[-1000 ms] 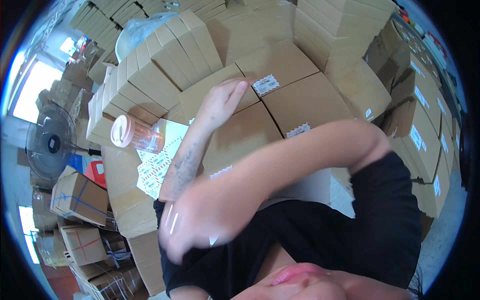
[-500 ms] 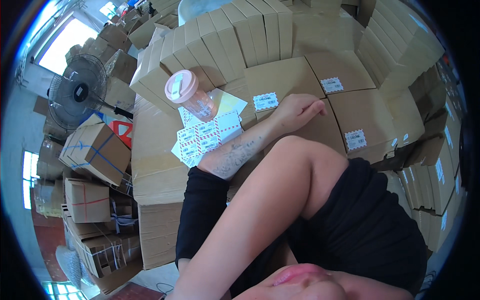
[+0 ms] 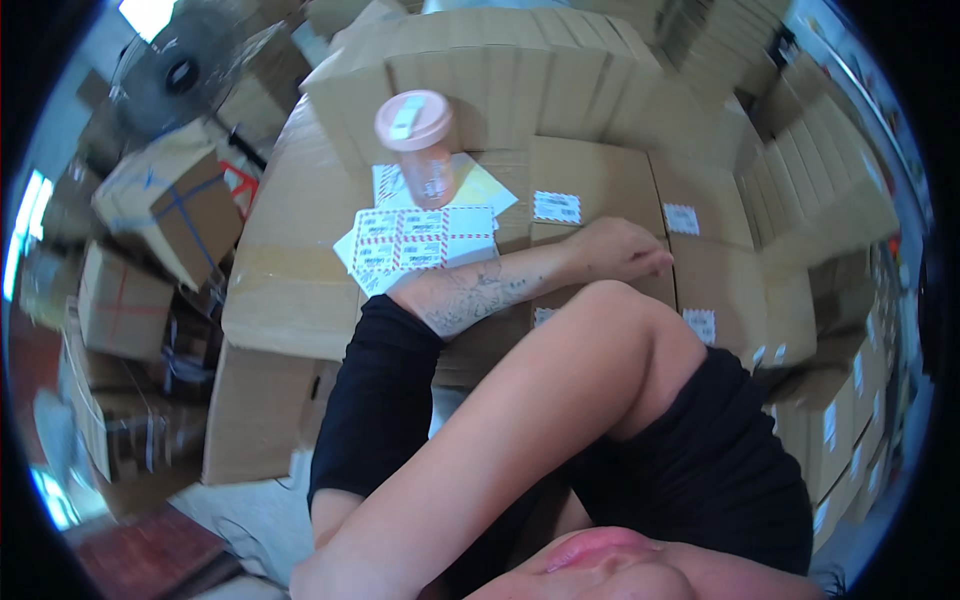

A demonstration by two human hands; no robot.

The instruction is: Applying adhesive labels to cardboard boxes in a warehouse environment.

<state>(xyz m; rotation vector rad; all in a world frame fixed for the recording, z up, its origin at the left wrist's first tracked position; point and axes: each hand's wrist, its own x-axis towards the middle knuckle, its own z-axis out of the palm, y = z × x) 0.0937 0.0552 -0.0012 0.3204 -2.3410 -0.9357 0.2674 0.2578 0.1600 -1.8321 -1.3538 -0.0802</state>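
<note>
My left hand (image 3: pixel 622 250) lies over flat brown cardboard boxes (image 3: pixel 590 170) on the table, its fingers curled in loosely with nothing seen in them. The tattooed left forearm crosses the near edge of a pile of label sheets (image 3: pixel 470 238) with red-and-white striped borders. Behind the sheets stands a pink lidded tumbler (image 3: pixel 430 170), not touched by either hand. My right arm is bent across in front, its elbow over the near boxes. The right hand (image 3: pixel 318 578) sits at the lower edge beside my left upper arm; its fingers are hidden. Small printed labels (image 3: pixel 557 207) are stuck on the boxes.
A row of upright cardboard boxes (image 3: pixel 500 95) lines the table's back. More boxes (image 3: pixel 820 180) are stacked at the right. On the left are a standing fan (image 3: pixel 180 75) and strapped cartons (image 3: pixel 165 205).
The view has shifted, so the table and tumbler appear moved and the fan sits higher. Both arms keep much the same pose, the left hand still over the boxes.
</note>
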